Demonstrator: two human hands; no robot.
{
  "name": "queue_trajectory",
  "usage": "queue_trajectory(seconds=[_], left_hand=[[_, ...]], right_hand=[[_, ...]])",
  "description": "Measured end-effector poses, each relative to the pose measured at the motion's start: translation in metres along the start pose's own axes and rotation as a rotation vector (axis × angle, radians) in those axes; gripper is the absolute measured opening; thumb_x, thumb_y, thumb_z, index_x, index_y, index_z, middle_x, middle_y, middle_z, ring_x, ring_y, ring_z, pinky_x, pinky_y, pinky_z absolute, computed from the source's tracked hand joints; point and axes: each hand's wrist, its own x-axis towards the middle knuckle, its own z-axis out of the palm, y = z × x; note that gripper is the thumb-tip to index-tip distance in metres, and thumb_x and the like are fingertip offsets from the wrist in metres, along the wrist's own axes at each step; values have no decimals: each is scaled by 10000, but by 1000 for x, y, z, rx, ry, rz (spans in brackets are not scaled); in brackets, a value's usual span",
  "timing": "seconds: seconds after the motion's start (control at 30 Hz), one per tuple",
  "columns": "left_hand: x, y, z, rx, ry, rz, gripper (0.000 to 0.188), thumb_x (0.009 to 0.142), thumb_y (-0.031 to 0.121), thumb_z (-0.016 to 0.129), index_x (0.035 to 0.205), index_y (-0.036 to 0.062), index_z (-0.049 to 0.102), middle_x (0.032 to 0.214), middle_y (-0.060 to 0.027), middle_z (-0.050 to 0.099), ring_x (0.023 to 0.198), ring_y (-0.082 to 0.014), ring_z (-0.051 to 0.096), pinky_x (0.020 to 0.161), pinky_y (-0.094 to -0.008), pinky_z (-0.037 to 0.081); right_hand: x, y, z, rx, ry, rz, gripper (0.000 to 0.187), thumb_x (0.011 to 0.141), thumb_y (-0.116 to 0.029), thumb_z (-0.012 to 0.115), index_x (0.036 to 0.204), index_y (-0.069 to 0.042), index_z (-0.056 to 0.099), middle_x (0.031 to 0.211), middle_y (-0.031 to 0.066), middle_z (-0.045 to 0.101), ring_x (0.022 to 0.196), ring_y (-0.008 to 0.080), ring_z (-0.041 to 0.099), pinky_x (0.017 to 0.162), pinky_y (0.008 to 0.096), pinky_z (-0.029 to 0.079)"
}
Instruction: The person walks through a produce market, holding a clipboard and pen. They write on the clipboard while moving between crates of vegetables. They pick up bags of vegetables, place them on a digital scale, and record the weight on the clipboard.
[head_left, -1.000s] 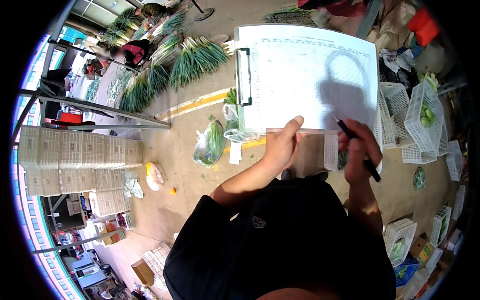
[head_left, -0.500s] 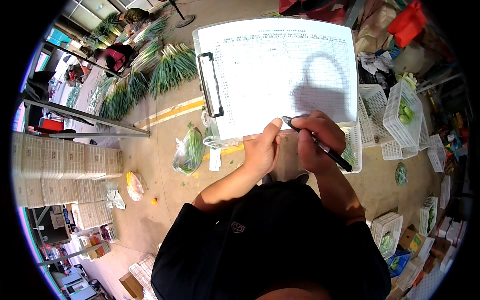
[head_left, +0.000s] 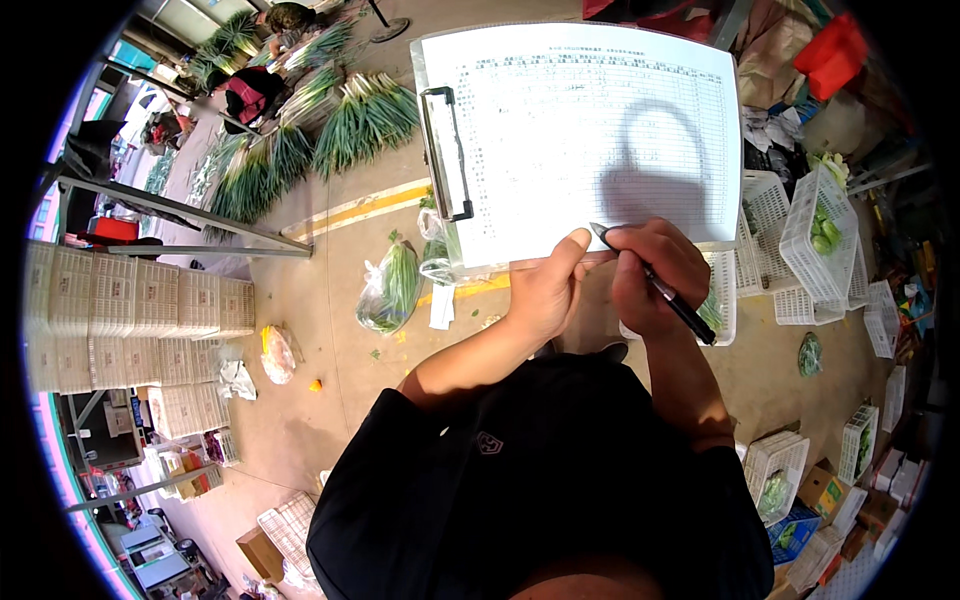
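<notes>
My left hand [head_left: 545,290] grips the near edge of a clipboard [head_left: 432,150], thumb on top and fingers underneath. A printed table sheet [head_left: 540,150] lies on the board, with a dark metal clip [head_left: 450,155] along its left side. In my right hand [head_left: 660,275] is a black pen [head_left: 680,308], pinched between thumb and fingers. Its tip points at the sheet's lower edge, close to my left thumb; whether it touches the paper I cannot tell. A shadow falls across the right half of the sheet.
Green onions [head_left: 365,125] lie in bundles at the far left, where people [head_left: 250,95] crouch. Stacked white crates [head_left: 130,300] stand at left. Bagged greens [head_left: 390,290] rest on the floor. White baskets with vegetables [head_left: 815,235] are at right; a metal frame [head_left: 190,215] juts in from the left.
The clipboard and both hands sit slightly farther right in the picture, and the surroundings have shifted right too. My grip on board and pen stays the same.
</notes>
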Motion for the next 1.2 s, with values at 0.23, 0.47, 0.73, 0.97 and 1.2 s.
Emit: queue_trajectory(seconds=[0.23, 0.47, 0.73, 0.97, 1.2], left_hand=[[-4, 3, 0, 29, 61, 12, 204, 961, -29, 527, 1158, 4, 565, 986, -75, 618, 717, -122, 529, 663, -261, 473], [0, -1, -13, -77, -82, 25, 228, 954, -29, 543, 1177, 10, 572, 1025, -90, 647, 818, -146, 639, 708, -264, 549], [-1, 2, 5, -7, 93, 15, 243, 954, -28, 548, 1194, 10, 563, 1041, -96, 652, 812, -148, 659, 717, -271, 573], [0, -2, -1, -11, 89, 35, 286, 955, -26, 548, 1240, 0, 531, 1082, -117, 643, 844, -161, 670, 752, -274, 599], [2, -2, -5, -17, 33, 27, 298, 957, -23, 539, 1254, -8, 514, 1105, -128, 630, 862, -171, 659, 757, -284, 595]], right_hand=[[1, 0, 4, 7, 3, -41, 206, 703, 71, 613, 885, 20, 696, 618, 53, 564, 485, 126, 483, 437, 262, 362], [1, 0, 4, 14, 3, -43, 208, 703, 74, 607, 883, 16, 694, 607, 35, 545, 478, 120, 444, 428, 263, 335], [1, 3, 4, -46, 16, -62, 164, 715, 49, 626, 863, 15, 688, 602, 36, 544, 474, 129, 450, 430, 268, 349], [4, 1, 3, -13, -1, -21, 139, 721, 33, 625, 842, 9, 687, 607, 46, 551, 479, 130, 472, 434, 267, 362], [1, 6, 1, 0, 5, -4, 171, 716, 42, 619, 866, 4, 693, 603, 36, 534, 475, 109, 448, 425, 264, 336]])
